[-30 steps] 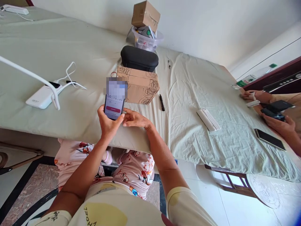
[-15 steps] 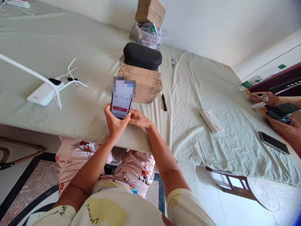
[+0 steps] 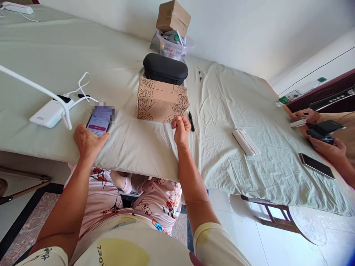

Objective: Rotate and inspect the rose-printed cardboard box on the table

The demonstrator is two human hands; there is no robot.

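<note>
My left hand (image 3: 90, 140) is wrapped around a phone (image 3: 97, 127) with a lit screen, over the left part of the table. The upper part of the screen is blurred out. My right hand (image 3: 181, 130) has its fingers curled in, with nothing seen in them. It is at the lower right corner of a cardboard box (image 3: 158, 105) with dark scribbled loops drawn on its sides. Just right of that hand lies a black pen (image 3: 191, 121), apart from the fingers. Behind the box sits a black zip case (image 3: 165, 69).
Left lies a white power bank (image 3: 47, 113) with cables, below a white curved arm (image 3: 36, 83). A plastic basket (image 3: 173, 50) with a carton (image 3: 173, 18) stands behind. At right are a white slab-shaped device (image 3: 245, 142), a phone (image 3: 316, 166) and another person's hands (image 3: 330, 149) holding dark devices.
My left hand has carried the phone left and down, away from the box. My right hand has let go of the phone and moved right, to the box's front corner.
</note>
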